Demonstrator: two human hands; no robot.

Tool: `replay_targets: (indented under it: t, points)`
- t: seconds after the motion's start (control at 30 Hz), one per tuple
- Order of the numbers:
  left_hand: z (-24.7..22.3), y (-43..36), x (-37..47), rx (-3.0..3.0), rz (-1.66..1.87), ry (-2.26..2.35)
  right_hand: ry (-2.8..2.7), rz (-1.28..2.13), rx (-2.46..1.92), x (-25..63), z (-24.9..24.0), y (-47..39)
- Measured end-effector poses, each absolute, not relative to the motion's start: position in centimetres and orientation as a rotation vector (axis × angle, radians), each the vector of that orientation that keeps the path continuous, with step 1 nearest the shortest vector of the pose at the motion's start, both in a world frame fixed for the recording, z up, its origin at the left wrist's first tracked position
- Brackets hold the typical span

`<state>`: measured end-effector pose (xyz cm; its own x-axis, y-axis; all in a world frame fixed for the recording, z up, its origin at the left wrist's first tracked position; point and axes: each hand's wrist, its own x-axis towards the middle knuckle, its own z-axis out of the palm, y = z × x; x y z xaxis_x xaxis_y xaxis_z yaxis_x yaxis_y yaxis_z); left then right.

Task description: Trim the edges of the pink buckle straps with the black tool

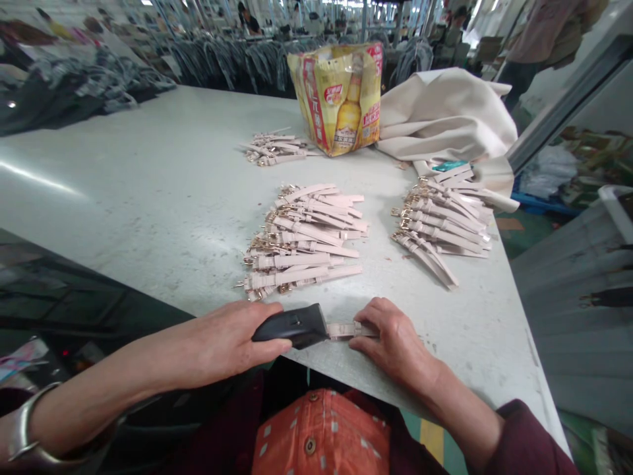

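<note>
My left hand (252, 336) is closed round a black hand-held tool (297, 326), shaped like a hair clipper. The tool's broad end points right and meets a pale beige buckle strap (341, 330). My right hand (390, 336) pinches the other part of that strap between thumb and fingers, near the table's front edge. Just beyond my hands lies a pile of similar beige straps (306, 241) with gold-coloured buckles, their buckle ends to the left. A second pile of straps (440, 221) is farther right.
A smaller strap heap (277, 148) lies at the back beside a yellow beer-printed bag (341, 99). Cream sheet material (445, 115) is bunched at the back right of the white table (148, 198). Dark garments (74, 86) lie at the far left. People work in the background.
</note>
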<state>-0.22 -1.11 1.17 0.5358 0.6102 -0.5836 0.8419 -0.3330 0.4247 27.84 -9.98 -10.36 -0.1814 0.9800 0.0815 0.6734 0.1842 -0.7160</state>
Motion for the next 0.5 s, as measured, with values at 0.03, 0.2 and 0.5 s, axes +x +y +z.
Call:
replay_targets:
  t: [0.03, 0.2, 0.5]
  points:
    - [1.0, -1.3, -0.1, 2.071, -0.407, 1.17, -1.934, 0.732, -1.56, 27.8, -10.3, -10.0]
    - [-0.4, -1.4, 0.0, 2.116, -0.334, 1.189, -2.089, 0.623, -1.596, 27.1, -9.5, -9.9]
    - [-3.5, -1.1, -1.5, 2.139, -0.149, 1.277, -2.174, 0.681, -1.616, 26.2, -9.3, -9.3]
